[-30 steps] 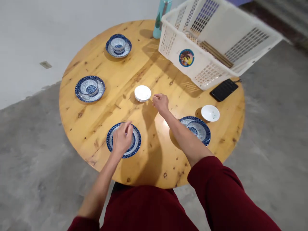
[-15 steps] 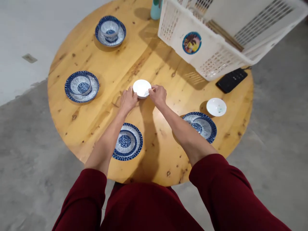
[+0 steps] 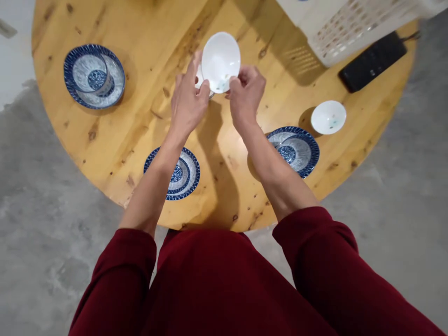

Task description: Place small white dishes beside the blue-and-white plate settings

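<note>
A small white bowl [image 3: 221, 60] is tilted up above the table, showing faint green marks inside. My right hand [image 3: 247, 95] pinches its lower right rim between thumb and fingers. Behind it, mostly hidden, another white bowl [image 3: 199, 78] shows at the left. My left hand [image 3: 189, 95] is closed around this lower bowl, its thumb close to the tilted bowl's edge. Whether that thumb also touches the upper bowl, I cannot tell.
Blue-patterned plates with bowls on them stand at the left [image 3: 117, 95], near front [image 3: 191, 186] and right [image 3: 311, 168] of the round wooden table [image 3: 115, 163]. A white bowl [image 3: 327, 116], a black phone-like device [image 3: 373, 60] and a white plastic basket [image 3: 350, 32] are on the right.
The top white bowl has been lifted and tipped off the one under it by my right hand. The view has moved closer and shifted down toward the near table edge.
</note>
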Available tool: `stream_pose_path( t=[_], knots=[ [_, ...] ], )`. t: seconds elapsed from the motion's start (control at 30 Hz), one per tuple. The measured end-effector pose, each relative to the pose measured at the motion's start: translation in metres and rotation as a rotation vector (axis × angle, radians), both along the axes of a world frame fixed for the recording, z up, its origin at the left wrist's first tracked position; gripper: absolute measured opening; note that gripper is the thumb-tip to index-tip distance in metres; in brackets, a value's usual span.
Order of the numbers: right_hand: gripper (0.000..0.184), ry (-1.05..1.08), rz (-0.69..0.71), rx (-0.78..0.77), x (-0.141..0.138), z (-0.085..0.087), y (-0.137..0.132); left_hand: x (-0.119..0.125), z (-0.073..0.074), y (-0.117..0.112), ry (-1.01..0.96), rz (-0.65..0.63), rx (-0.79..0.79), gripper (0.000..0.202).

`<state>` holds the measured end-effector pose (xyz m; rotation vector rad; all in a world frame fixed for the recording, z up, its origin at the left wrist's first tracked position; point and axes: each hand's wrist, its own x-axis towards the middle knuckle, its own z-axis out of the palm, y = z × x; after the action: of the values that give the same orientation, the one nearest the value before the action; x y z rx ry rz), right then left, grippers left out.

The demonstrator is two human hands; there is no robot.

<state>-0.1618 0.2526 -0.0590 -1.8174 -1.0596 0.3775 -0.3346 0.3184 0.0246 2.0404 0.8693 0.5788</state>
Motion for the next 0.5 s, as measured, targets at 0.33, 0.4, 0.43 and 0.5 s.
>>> stream_pose_path(
  t=[0.33, 0.4, 0.43, 0.5],
  knots=[
    [0.016, 0.114, -0.081, -0.067, -0.072, 0.042, -0.186, -0.077, -0.004, -0.199, -0.24, 0.035, -0.681, 0.08],
    [0.013, 0.134, -0.094, -0.171, -0.087, 0.035, -0.213, -0.093, -0.022, -0.229, -0.241, 0.07, -0.845, 0.083],
    [0.013, 0.149, -0.098, -0.216, -0.094, 0.031, -0.223, -0.1, -0.03, -0.24, -0.237, 0.086, -0.905, 0.084],
    [0.015, 0.186, -0.105, -0.278, -0.104, 0.024, -0.236, -0.11, -0.042, -0.254, -0.226, 0.108, -0.972, 0.083]
  ],
)
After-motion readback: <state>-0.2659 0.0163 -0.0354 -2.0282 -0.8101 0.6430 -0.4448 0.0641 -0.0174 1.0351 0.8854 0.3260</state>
